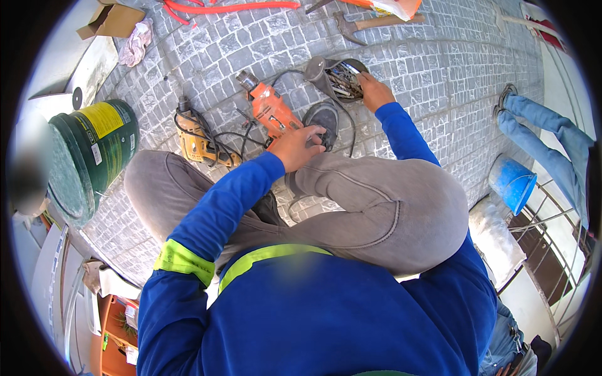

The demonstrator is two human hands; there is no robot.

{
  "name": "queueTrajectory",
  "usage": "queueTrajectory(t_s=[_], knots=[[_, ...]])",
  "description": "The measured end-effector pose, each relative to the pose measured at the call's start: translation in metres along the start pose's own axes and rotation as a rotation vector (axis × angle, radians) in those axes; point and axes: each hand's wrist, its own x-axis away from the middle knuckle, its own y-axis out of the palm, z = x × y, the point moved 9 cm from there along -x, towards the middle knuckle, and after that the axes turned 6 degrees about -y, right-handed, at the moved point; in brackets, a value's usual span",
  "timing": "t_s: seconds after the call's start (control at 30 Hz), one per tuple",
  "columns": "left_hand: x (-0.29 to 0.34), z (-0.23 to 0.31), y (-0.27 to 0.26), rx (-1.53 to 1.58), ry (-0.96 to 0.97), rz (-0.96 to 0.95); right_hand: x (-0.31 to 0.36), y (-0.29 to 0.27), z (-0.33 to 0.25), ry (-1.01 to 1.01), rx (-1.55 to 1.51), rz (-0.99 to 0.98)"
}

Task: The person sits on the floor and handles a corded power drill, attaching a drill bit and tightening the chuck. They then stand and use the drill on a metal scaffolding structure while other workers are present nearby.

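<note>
My left hand (298, 148) hangs just above my lap, beside the grip end of an orange power drill (269, 111). Its fingers are partly bent and apart, and I see nothing held in them. Beyond my shoe (320, 124), a dark grey container (321, 78) lies tipped with its mouth showing, full of metal bits (342, 81). At the container's right rim is my right hand (375, 93), its fingers closed and bent in toward the bits. What those fingertips grip is hidden. A yellow drill (195, 139) with its cord wound about it lies left of the orange one.
A green bucket (103, 144) with a lid stands at left, a blue bucket (512, 183) at right. A hammer (376, 24), red tubing (232, 9) and a cardboard box (111, 20) lie on the stone paving. Someone in jeans (545, 141) stands at right.
</note>
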Motion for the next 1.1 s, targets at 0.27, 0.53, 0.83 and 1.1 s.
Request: queueTrajectory(t_s=[0.27,0.53,0.83,1.1], knots=[[0.016,-0.014,-0.010,0.024,0.005,0.058,-0.026,0.020,0.028,0.254,0.150,-0.166],[0.014,-0.019,-0.009,0.044,-0.063,0.028,-0.010,0.005,0.011,0.107,0.095,-0.061],[0.010,-0.018,-0.007,-0.050,0.021,0.046,0.010,-0.002,-0.008,0.101,0.033,-0.030],[0.012,-0.030,-0.005,0.073,-0.141,-0.005,0.010,-0.003,-0.002,0.166,0.011,0.045]])
